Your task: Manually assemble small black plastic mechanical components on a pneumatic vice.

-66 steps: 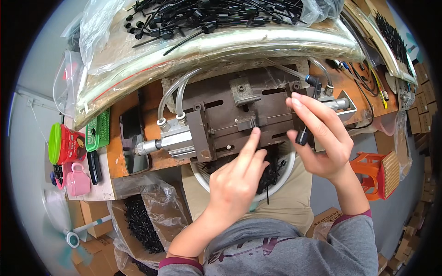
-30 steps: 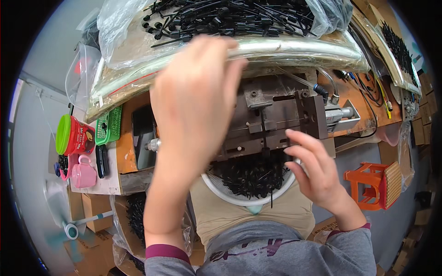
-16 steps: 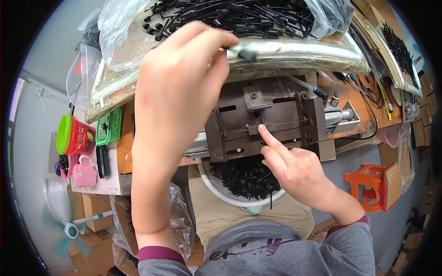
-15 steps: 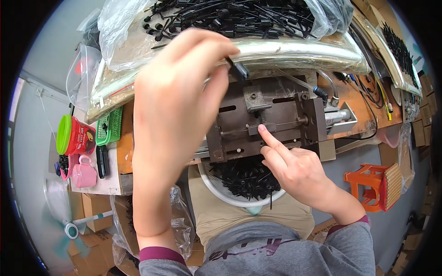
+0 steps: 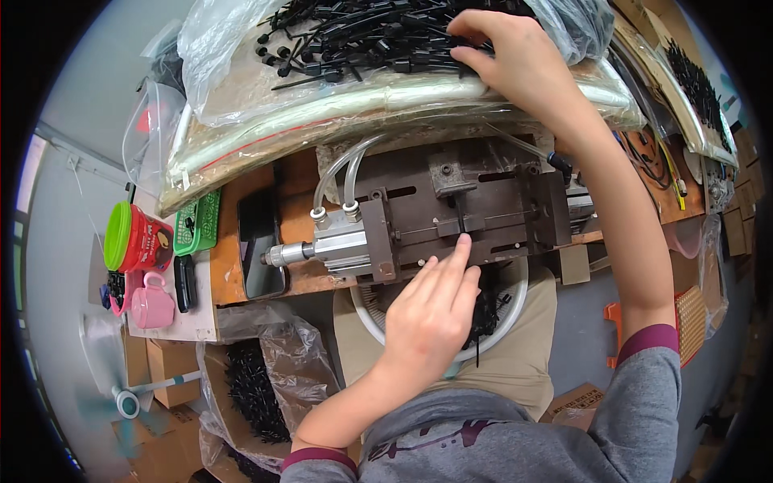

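My left hand point(image 5: 427, 318) is over the front of a dark metal fixture point(image 5: 411, 217). Its fingers are stretched out, and the index fingertip touches the small block point(image 5: 460, 226) at the fixture's middle. A thin black rod-like piece point(image 5: 461, 208) lies in that block, below a grey metal bracket point(image 5: 447, 173). Farther off, my right hand point(image 5: 523, 60) reaches into a pile of black plastic parts with thin stems point(image 5: 378, 40). Thumb and forefinger are apart there, with no part visibly gripped; its other fingers are partly hidden.
A silver air cylinder point(image 5: 342, 245) with clear hoses adjoins the fixture. Left of it lies a black phone point(image 5: 262, 241). A white basket point(image 5: 522, 302) of black parts rests on my lap. Red tub point(image 5: 149, 241), green basket point(image 5: 211, 217) and pink cup point(image 5: 151, 304) stand left; an orange stool point(image 5: 691, 326) right.
My left hand came down from near the pile to the fixture's block, and the black part it held no longer shows in it. My right hand left the block and moved up to the pile.
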`<state>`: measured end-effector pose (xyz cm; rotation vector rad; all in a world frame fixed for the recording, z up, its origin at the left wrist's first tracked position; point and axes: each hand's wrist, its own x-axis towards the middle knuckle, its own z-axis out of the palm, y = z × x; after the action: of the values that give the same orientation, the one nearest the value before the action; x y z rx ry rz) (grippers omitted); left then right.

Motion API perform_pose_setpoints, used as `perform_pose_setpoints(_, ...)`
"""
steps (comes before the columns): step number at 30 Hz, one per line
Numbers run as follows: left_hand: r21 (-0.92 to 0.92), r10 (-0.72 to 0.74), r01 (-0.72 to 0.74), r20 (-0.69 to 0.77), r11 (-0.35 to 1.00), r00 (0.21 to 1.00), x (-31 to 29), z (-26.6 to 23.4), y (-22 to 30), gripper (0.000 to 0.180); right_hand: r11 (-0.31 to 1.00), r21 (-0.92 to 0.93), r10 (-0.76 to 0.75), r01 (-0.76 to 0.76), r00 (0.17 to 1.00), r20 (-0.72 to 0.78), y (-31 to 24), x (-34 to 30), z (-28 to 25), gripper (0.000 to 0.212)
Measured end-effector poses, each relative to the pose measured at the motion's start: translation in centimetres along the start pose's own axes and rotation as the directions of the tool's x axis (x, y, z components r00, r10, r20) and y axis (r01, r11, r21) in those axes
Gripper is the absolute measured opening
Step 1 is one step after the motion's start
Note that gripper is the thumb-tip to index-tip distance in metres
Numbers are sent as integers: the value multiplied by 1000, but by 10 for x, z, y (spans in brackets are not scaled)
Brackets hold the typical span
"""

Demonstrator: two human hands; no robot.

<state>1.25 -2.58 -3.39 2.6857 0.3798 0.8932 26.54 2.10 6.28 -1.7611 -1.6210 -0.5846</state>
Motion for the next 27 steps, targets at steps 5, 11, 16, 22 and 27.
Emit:
perform_pose_setpoints(5, 66, -6, 4, 34, 998, 999, 8, 6, -8, 28, 989, -10, -146, 146, 989, 23, -4, -14, -4, 16)
perform_pose_setpoints(11, 36, -3, -1, 100, 999, 995, 12, -2, -9, 29, 972, 208, -136, 106, 981, 141, -14, -31, -28, 22)
perform_pose_setpoints(16, -171, -30, 35, 29, 985, 999, 46, -35, -18, 33, 814, 541, 44, -214, 949, 311, -35, -75, -50, 27)
perform_pose_setpoints(22, -89, 260, -301, -314, 950, 913, 142, -50, -65, 28, 922, 380, 11, -74, 986, 166, -64, -141, -59, 27)
perform_pose_setpoints(27, 168, 288, -259, -183, 951, 940, 181, -38, -88, 29, 948, 312, -23, -68, 960, 279, -88, -186, -37, 23)
